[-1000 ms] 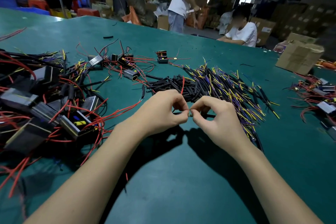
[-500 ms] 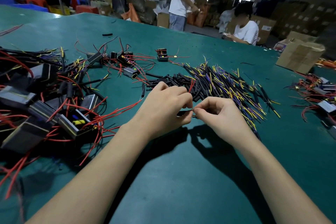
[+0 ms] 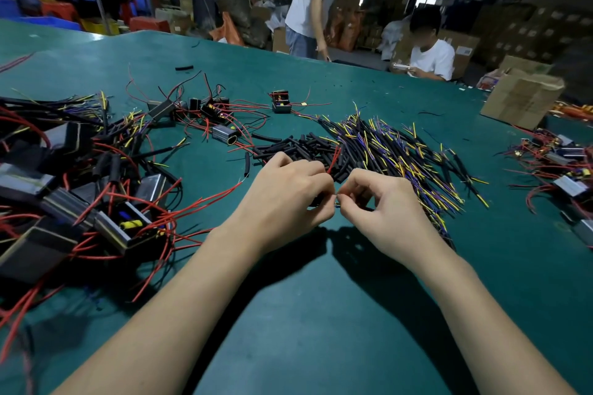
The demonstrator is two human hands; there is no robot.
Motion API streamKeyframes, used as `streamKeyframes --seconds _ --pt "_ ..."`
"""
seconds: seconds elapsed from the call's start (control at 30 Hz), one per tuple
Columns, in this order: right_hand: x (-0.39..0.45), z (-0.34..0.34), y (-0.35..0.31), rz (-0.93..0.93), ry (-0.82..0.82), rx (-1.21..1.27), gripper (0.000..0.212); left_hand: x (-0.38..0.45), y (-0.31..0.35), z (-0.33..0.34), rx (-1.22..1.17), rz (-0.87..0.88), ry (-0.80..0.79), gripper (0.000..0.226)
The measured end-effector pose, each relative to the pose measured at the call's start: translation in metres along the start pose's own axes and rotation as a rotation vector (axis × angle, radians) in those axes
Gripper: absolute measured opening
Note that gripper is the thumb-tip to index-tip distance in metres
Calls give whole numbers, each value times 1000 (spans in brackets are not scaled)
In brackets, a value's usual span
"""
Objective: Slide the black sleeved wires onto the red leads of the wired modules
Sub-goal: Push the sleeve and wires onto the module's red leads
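Green matting covers the table (image 3: 321, 330) in front of you, smooth and slightly grippy by the look of it. Just in front of the heap of sleeved wires (image 3: 394, 151), your left hand (image 3: 285, 199) pinches a thin red lead (image 3: 333, 157) and your right hand (image 3: 382, 212) pinches the other piece, fingertips nearly touching; what the right holds is too small to tell. Judging by the fine bare tip, it could fray or miss the narrow rubbery tube. Boxy metal-sided modules (image 3: 128, 228) lie left of the heap, their springy leads tangled, so a tug may drag one.
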State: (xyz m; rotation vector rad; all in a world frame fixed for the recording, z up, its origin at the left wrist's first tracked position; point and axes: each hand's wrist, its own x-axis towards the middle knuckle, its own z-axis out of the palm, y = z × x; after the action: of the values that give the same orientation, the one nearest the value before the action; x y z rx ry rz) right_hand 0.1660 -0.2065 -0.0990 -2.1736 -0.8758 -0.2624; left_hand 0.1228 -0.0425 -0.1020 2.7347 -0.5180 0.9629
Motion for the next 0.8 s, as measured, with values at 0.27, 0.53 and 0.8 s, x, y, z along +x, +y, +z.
streamKeyframes --seconds 0.27,0.53,0.8 --pt "1 1 -7 -462 144 -606 10 -1 -2 4 -562 -244 -66 7" --pt "-2 10 6 -129 107 -204 4 -3 -8 9 -505 -286 -84 4" --pt "-1 10 5 -1 64 96 13 -3 -7 8 -472 -273 -3 4"
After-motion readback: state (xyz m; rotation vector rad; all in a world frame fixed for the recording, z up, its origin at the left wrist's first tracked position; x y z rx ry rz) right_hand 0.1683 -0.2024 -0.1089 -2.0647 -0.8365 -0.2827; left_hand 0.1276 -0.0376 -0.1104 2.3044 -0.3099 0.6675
